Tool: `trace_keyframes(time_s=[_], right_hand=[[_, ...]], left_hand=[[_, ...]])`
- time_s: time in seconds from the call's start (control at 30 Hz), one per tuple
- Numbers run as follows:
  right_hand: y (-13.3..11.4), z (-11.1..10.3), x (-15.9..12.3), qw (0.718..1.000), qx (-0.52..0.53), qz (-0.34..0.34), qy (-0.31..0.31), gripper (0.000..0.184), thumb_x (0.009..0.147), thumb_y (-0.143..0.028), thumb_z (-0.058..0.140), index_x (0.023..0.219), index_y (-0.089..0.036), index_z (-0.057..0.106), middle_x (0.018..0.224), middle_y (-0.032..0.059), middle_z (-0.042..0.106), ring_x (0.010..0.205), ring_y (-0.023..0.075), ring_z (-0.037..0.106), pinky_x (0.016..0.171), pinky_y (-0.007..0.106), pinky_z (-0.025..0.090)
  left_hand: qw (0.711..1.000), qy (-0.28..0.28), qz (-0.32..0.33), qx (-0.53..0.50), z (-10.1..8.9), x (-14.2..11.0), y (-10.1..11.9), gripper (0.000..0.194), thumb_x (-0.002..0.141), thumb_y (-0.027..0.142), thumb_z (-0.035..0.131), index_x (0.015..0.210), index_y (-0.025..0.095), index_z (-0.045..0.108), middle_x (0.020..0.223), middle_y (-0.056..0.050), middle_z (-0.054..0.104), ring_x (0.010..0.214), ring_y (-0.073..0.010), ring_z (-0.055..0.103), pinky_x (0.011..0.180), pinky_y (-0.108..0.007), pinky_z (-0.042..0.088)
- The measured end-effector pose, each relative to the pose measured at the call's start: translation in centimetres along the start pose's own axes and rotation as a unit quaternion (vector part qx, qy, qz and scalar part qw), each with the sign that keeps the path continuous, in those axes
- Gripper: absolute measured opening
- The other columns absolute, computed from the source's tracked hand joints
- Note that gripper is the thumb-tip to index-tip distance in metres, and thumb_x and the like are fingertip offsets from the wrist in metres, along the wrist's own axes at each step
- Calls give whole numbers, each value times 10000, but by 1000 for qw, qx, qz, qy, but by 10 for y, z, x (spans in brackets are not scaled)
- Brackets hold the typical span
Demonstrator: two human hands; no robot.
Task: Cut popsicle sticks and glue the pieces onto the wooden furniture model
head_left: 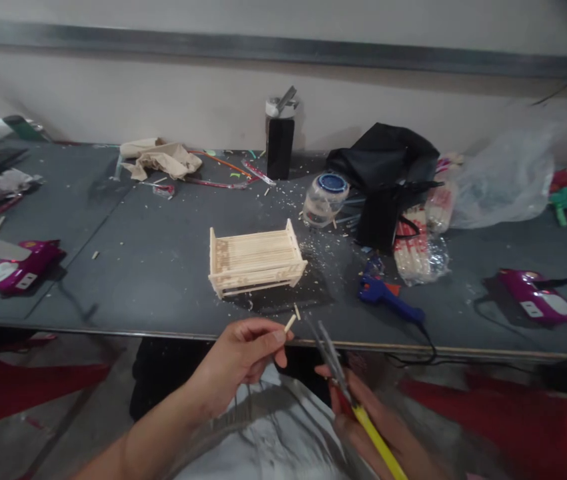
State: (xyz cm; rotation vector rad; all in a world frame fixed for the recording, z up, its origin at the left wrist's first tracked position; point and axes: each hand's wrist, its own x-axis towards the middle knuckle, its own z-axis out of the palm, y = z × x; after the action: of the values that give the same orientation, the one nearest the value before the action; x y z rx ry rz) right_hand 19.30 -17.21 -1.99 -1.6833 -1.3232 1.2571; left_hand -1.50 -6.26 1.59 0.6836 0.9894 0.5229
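My left hand (251, 350) pinches a short piece of wooden stick (290, 324) between thumb and fingers, just in front of the table edge. My right hand (363, 413) is closed around yellow-handled shears (336, 363), their metal blades apart and blurred, pointing up beside the stick piece. A small cradle-like frame (258, 253) built of pale wooden sticks stands on the table beyond my left hand. Another short stick piece (297, 312) lies near the edge, close to the tip of the held one.
A blue glue gun (388, 299) lies right, its cord over the edge. Behind are a blue-lidded jar (324, 200), a bottle (280, 143), a black bag (388, 153) and packed sticks (413, 247). Purple devices (538, 297) sit at both sides. Wood crumbs litter the grey table (153, 267).
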Motion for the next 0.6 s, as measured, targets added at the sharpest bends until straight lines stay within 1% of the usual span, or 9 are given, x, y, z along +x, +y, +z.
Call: trace_keyframes(time_s=[0.07,0.13,0.2,0.3,0.4,0.5,0.6], right_hand=[[-8,1,7,996,-21,-49,-65,408,810,-259,567,1216,-242,611,986,69,697,893,215,662,788,296,536],[-13,1,14,990,-44,-88,-103,452,817,-183,535,1261,-257,580,1108,79,675,1016,224,635,892,319,502],[-16,2,19,986,-54,-108,-115,511,805,-113,510,1291,-265,551,1179,76,651,1067,215,619,938,324,477],[-21,8,22,982,-52,-127,-127,585,768,-50,500,1312,-264,533,1225,73,636,1125,220,596,972,340,456],[-29,12,23,984,-47,-119,-127,584,756,-31,499,1289,-261,559,1206,65,652,1141,227,590,984,349,448],[-36,15,23,986,-36,-104,-127,531,765,-37,499,1242,-248,594,1181,60,665,1130,220,594,958,318,463],[-40,16,23,985,-23,-91,-145,493,776,-45,488,1218,-232,602,1167,55,665,1061,201,619,923,295,477]], left_hand=[[1000,-1,-3,12,2,0,0,273,751,383,703,829,122,690,590,3,597,372,-4,246,382,-200,119],[1000,0,-11,25,4,-1,1,271,737,387,711,795,123,690,579,7,593,370,-7,243,384,-204,121],[999,2,-14,41,4,-1,0,275,727,398,713,744,126,679,569,7,590,373,-13,252,385,-207,129],[998,7,-9,64,4,0,-1,305,723,423,703,664,130,643,546,12,576,378,-21,257,388,-209,138],[997,7,-3,78,3,1,-1,334,717,447,697,631,134,614,525,19,555,379,-25,258,387,-206,144],[996,13,2,85,1,1,-2,333,716,444,689,622,139,594,518,23,546,381,-28,260,385,-201,151],[995,19,3,94,0,1,-2,318,721,437,676,632,144,590,515,25,545,381,-31,268,387,-196,163]])
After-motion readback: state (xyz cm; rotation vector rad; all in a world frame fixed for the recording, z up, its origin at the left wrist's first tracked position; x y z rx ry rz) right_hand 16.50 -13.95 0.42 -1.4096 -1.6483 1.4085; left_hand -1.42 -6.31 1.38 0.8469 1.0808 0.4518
